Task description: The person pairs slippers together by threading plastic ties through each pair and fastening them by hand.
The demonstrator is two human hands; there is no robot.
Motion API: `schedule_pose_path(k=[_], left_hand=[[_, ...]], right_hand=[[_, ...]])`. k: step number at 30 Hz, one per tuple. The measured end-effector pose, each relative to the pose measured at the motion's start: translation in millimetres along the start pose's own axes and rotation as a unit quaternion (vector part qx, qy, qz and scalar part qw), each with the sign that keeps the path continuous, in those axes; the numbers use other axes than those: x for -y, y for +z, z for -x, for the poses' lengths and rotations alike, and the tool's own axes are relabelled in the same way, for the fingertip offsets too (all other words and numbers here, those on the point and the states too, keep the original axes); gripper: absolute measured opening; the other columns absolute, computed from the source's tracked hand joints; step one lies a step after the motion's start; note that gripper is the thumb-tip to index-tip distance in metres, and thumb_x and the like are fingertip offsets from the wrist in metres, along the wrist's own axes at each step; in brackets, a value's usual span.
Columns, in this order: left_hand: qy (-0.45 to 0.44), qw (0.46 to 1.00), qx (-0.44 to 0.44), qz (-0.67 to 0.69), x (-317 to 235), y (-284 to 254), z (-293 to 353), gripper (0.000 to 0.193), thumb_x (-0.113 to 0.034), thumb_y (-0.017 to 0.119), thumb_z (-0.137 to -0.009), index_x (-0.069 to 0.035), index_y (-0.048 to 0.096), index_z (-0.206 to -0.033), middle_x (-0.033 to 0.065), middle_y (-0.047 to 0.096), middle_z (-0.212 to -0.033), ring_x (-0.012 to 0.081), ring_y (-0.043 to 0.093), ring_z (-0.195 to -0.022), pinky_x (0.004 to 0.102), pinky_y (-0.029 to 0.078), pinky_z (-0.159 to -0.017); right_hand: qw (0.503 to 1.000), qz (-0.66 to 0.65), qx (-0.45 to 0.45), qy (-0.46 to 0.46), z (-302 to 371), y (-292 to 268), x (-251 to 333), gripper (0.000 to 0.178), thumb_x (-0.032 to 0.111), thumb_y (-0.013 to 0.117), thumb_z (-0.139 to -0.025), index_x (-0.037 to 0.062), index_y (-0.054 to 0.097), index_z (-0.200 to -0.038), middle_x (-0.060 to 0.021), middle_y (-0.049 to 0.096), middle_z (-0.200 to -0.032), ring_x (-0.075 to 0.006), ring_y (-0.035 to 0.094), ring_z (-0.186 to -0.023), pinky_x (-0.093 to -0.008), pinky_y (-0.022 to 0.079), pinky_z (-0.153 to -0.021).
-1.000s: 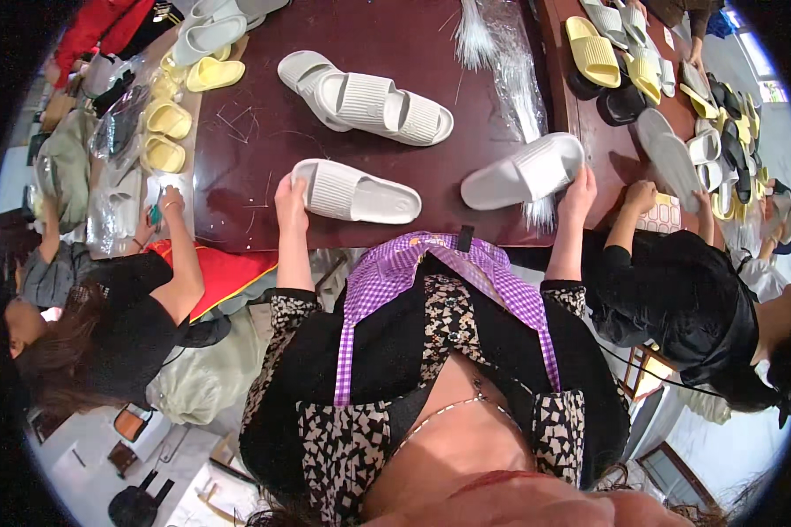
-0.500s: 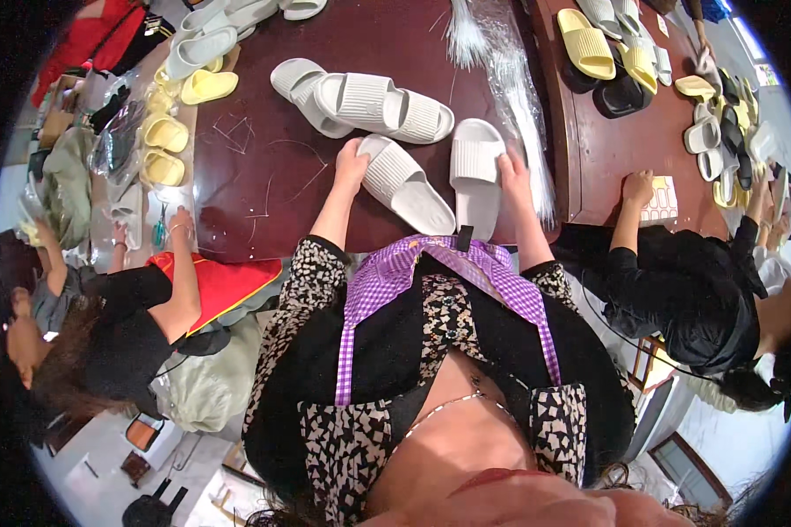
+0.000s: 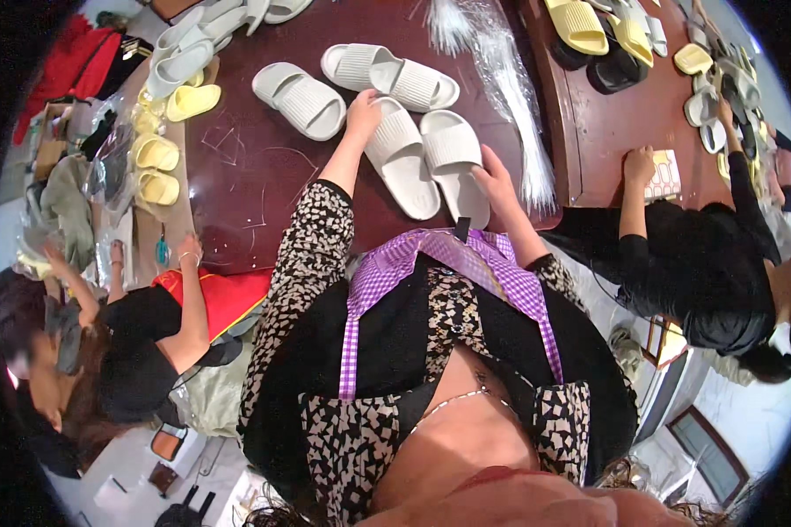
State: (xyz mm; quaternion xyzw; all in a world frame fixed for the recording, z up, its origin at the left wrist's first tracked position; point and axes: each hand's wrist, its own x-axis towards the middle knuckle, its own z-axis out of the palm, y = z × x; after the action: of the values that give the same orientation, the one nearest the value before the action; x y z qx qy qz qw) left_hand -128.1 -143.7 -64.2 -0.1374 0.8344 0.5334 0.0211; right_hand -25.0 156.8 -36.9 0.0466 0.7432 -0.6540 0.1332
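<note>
Two light grey slide sandals with ribbed straps lie side by side in front of me on the dark red table. My left hand [image 3: 361, 116] is closed on the outer edge of the left slide sandal [image 3: 413, 182], near its strap. At the outer side of the right slide sandal [image 3: 451, 140], my right hand [image 3: 498, 181] has its fingers on the edge, partly hidden. Just beyond them, two more grey slides [image 3: 420, 83] overlap end to end. A single grey slide [image 3: 300, 99] rests left of my left hand.
Clear plastic strips [image 3: 536, 171] lie to the right. Yellow slides [image 3: 158, 153] and grey slides [image 3: 180, 68] line the left side. On the right table [image 3: 602, 132] are more slides and a patterned card [image 3: 664, 174]. Co-workers sit on both sides, a red cloth [image 3: 224, 299] by the left one.
The two front slides have come closer together and straighter. The far slides now lie apart from the single one at left. My view has shifted slightly.
</note>
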Motion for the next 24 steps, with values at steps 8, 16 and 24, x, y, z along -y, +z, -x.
schedule_pose_path(k=[8, 16, 24], left_hand=[[0.135, 0.939, -0.009, -0.317, 13, 6, 58, 0.038, -0.029, 0.054, -0.081, -0.004, 0.056, -0.109, 0.017, 0.05, -0.122, 0.0357, 0.047, -0.111, 0.0442, 0.037, -0.093], [0.158, 0.97, -0.099, -0.153, 7, -12, 101, 0.033, -0.02, 0.055, -0.081, -0.001, 0.056, -0.107, 0.0196, 0.05, -0.121, 0.035, 0.045, -0.113, 0.041, 0.034, -0.096], [0.147, 0.981, -0.091, -0.091, -12, -15, 149, 0.029, -0.007, 0.053, -0.081, 0.003, 0.054, -0.107, 0.0204, 0.052, -0.115, 0.0343, 0.047, -0.11, 0.0402, 0.036, -0.095]], right_hand=[[0.988, 0.151, -0.013, -0.026, -19, 30, 2, 0.048, 0.013, 0.054, -0.079, 0.0008, 0.044, -0.125, -0.0159, 0.057, -0.113, -0.0226, 0.055, -0.105, -0.0303, 0.041, -0.089], [0.965, 0.209, -0.119, -0.105, -26, 1, 21, 0.031, 0.015, 0.06, -0.075, 0.0012, 0.061, -0.103, -0.0178, 0.063, -0.096, -0.0264, 0.061, -0.088, -0.0334, 0.047, -0.079], [0.878, 0.372, -0.279, -0.112, -59, -70, 14, 0.016, 0.016, 0.062, -0.072, 0.0024, 0.064, -0.079, -0.0153, 0.062, -0.084, -0.032, 0.06, -0.079, -0.0402, 0.047, -0.072]])
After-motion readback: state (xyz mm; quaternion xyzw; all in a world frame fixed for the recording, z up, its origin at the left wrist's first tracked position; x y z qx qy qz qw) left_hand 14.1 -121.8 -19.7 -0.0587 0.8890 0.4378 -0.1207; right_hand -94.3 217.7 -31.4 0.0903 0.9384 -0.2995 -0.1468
